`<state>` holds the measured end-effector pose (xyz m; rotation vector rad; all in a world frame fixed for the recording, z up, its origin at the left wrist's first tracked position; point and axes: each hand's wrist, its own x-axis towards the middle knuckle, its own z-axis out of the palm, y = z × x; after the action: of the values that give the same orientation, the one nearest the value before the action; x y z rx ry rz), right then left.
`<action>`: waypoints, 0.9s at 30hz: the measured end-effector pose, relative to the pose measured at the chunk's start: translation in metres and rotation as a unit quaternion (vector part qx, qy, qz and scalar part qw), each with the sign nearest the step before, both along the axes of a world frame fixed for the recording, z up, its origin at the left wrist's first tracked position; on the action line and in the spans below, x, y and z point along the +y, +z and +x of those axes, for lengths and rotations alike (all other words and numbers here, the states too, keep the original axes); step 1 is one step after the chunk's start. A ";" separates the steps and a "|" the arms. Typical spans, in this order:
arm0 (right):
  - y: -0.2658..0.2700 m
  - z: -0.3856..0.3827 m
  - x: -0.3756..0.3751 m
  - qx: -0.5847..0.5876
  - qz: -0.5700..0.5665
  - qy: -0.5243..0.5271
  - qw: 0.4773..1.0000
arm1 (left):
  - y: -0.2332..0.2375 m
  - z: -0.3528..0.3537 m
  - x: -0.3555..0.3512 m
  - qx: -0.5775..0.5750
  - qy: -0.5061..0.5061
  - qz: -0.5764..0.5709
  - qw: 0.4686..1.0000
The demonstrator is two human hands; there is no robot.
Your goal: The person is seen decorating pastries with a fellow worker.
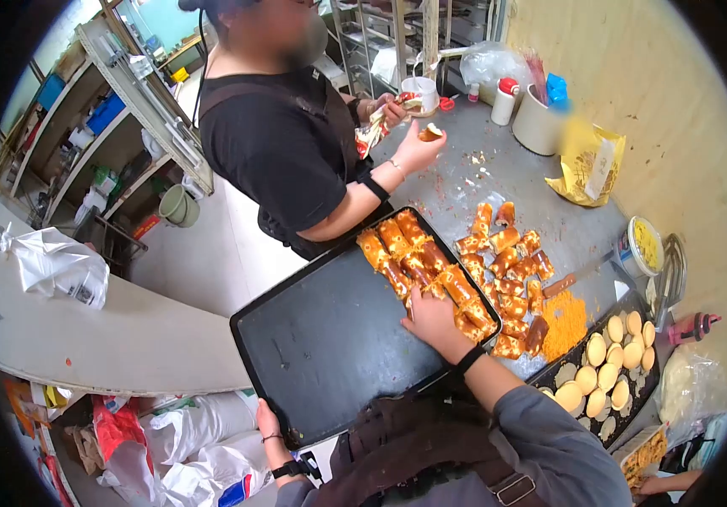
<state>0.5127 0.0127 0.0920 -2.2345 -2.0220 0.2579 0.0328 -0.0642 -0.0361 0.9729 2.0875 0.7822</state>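
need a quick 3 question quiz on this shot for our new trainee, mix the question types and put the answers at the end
1. Which of the wearer's hands grips the rim of the black tray?
2. True or false: the browned rolls cover the whole tray.
3. Fill in: loose rolls lie beside the tray, on the grey ____.

Key:
1. The left hand, at the tray's left edge; the right hand is on the browned rolls.
2. False: they sit at the right end, and most of the tray is bare.
3. Table.
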 end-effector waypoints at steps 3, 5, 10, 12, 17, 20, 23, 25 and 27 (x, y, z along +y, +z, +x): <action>-0.003 0.002 -0.005 0.018 0.009 0.002 1.000 | 0.017 0.012 0.000 0.028 -0.017 0.019 0.999; -0.009 0.006 -0.002 0.026 0.018 -0.010 0.999 | 0.015 0.012 0.002 -0.022 -0.015 0.032 0.999; 0.007 0.008 -0.006 0.046 0.030 -0.008 0.998 | 0.008 0.006 0.002 -0.064 0.002 0.024 0.998; 0.011 0.013 -0.013 0.056 0.106 -0.009 0.993 | 0.013 0.009 0.002 -0.065 0.004 0.033 0.997; 0.022 0.053 -0.035 0.057 0.125 -0.039 0.990 | 0.005 0.002 0.005 -0.033 -0.010 0.032 0.999; 0.010 0.082 -0.052 0.048 0.175 -0.091 0.979 | 0.020 0.009 0.006 0.010 -0.018 0.015 1.000; 0.012 0.099 -0.068 0.044 0.164 -0.130 0.977 | 0.041 0.019 0.010 0.031 -0.030 0.005 0.999; 0.008 0.103 -0.076 0.036 0.129 -0.158 0.978 | 0.045 0.018 0.013 0.042 -0.035 0.001 0.999; 0.006 0.102 -0.080 0.035 0.128 -0.157 0.979 | 0.049 0.017 0.016 0.052 -0.038 0.005 0.998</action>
<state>0.6151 -0.0678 0.0977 -2.2958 -1.5368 0.0410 0.0496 -0.0478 0.0126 1.1143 2.1230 0.7174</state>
